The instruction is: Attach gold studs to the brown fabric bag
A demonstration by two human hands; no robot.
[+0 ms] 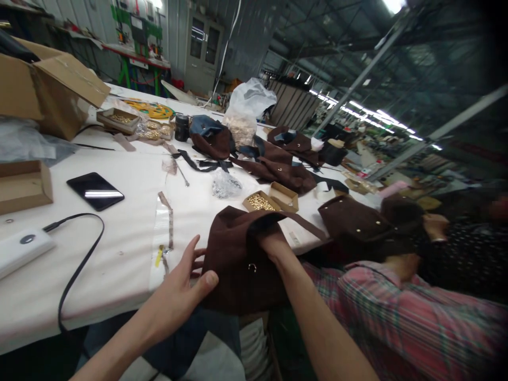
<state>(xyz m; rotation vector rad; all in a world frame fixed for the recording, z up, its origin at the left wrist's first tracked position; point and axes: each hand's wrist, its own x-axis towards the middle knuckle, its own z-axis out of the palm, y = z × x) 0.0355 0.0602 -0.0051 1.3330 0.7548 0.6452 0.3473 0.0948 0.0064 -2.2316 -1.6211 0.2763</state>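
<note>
In front of me, at the table's near edge, is a dark brown fabric bag with a small metal ring-like fitting on its side. My right hand reaches into its opening, and the cloth hides the fingers. At the bag's left edge, my left hand has thumb and fingers spread, the thumb over the cloth; it does not grip the bag. Just behind the bag stands a small cardboard box of gold-coloured metal pieces, beside a second small box.
A phone, a white device with a black cable and an open carton are on the left. More brown bags lie to the right. There, a co-worker's plaid sleeve comes close to my right arm.
</note>
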